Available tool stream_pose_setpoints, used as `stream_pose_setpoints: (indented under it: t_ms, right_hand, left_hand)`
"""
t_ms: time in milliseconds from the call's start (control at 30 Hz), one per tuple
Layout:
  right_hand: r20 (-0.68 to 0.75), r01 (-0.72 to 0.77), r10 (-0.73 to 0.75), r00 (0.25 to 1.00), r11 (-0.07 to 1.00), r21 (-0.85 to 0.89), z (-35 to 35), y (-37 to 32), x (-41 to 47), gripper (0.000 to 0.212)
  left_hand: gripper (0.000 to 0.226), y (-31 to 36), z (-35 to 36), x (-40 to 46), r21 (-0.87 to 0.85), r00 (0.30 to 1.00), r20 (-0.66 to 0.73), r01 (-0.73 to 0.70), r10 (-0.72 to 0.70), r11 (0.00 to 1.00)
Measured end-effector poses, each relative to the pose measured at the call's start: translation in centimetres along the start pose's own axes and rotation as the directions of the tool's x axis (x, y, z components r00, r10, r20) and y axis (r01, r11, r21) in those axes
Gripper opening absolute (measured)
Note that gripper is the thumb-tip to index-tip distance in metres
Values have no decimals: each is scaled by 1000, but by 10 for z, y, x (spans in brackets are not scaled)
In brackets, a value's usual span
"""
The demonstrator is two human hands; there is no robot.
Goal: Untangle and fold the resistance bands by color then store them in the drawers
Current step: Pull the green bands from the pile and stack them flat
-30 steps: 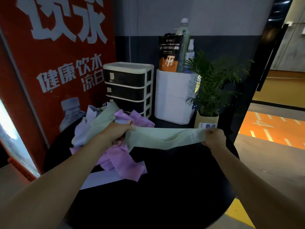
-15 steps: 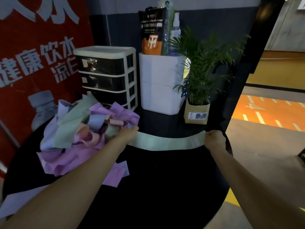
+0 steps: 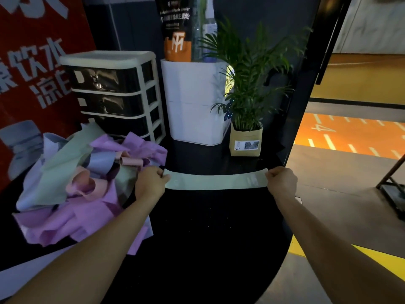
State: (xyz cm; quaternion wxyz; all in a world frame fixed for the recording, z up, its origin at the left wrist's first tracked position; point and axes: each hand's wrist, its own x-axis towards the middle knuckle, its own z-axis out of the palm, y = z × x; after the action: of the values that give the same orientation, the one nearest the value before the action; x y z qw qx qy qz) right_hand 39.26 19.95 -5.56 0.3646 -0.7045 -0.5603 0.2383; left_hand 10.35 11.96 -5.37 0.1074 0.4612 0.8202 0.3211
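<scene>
A pale green resistance band (image 3: pixel 215 182) lies stretched flat across the black round table (image 3: pixel 208 238). My left hand (image 3: pixel 151 183) pinches its left end and my right hand (image 3: pixel 281 181) pinches its right end. A tangled pile of bands (image 3: pixel 76 183) in purple, green, pink and pale blue sits at the table's left, just beside my left hand. Behind the pile stands a cream-framed drawer unit (image 3: pixel 114 93) with three dark drawers, all closed.
A white bin (image 3: pixel 195 102) stands right of the drawers, with a pouch (image 3: pixel 175 29) and spray bottle (image 3: pixel 209 25) on top. A potted plant (image 3: pixel 247 119) sits at the back right. A red poster (image 3: pixel 32 62) fills the left. The table edge drops off at right.
The green band came free of the pile and went from held in the air to flattened on the table between both hands. The camera tilted down and moved closer.
</scene>
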Motion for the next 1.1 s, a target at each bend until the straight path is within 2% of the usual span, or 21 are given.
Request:
stream_pose_setpoints:
  t_ms: [67,233,433,600,767,967,1033,1100]
  right_hand:
    - [-7,-14,14,1000,1000,3,3,2,3,20]
    - [0,-28,28,1000,999,-20,4,5,5,19]
    - [-24,82,-87,996,985,-155,9,-5,-2,32]
    - [49,182,-179,983,980,-83,24,-50,-30,31]
    - [178,336,-343,922,939,73,55,-103,-63,26]
    - [295,463,-499,815,866,188,97,-173,-111,18]
    - [314,495,-547,776,837,235,111,-194,-125,21]
    - [326,529,-592,737,806,268,124,-212,-137,19]
  left_hand:
    - [13,-1,6,0,-1,999,-33,-5,5,1000]
    - [22,-6,11,3,-21,997,-56,-45,44,999]
    - [27,-8,4,-5,26,993,-23,-112,112,993]
    - [13,-6,-22,-17,-47,988,-41,-150,148,988]
    - [12,-13,-70,-23,-49,951,-147,-281,272,958]
    - [23,-41,-132,-18,51,871,-296,-394,391,917]
    - [26,-54,-150,-12,107,853,-342,-382,395,918]
    - [26,-67,-164,-7,115,873,-367,-299,320,947]
